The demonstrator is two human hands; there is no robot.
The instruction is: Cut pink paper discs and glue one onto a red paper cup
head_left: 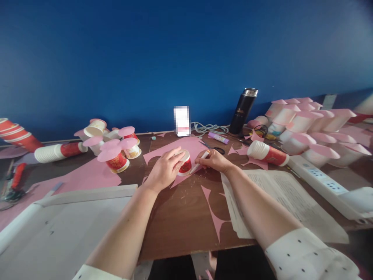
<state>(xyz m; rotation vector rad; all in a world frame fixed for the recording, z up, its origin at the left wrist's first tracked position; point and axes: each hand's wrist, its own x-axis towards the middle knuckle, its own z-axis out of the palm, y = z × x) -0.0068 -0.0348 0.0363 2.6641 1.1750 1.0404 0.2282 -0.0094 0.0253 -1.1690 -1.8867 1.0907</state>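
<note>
A red paper cup (185, 165) stands upside down on a sheet of pink paper (157, 151) in the middle of the table. My left hand (166, 169) is closed on the cup, its fingers over the pale top and left side. Just right of the cup, my right hand (212, 160) pinches a white pen (199, 161), its lower end at the paper beside the cup's base. Scissors (217, 149) lie behind my right hand, partly hidden. Pink offcuts (214, 212) are scattered nearer the table's front edge.
Cups topped with pink discs stand at left (116, 161) and right (317, 120). Stacked cups (272, 154), a power strip (317, 181) and printed sheets (271, 194) are at right. A black flask (243, 112) and purple glue stick (218, 137) are near the blue wall.
</note>
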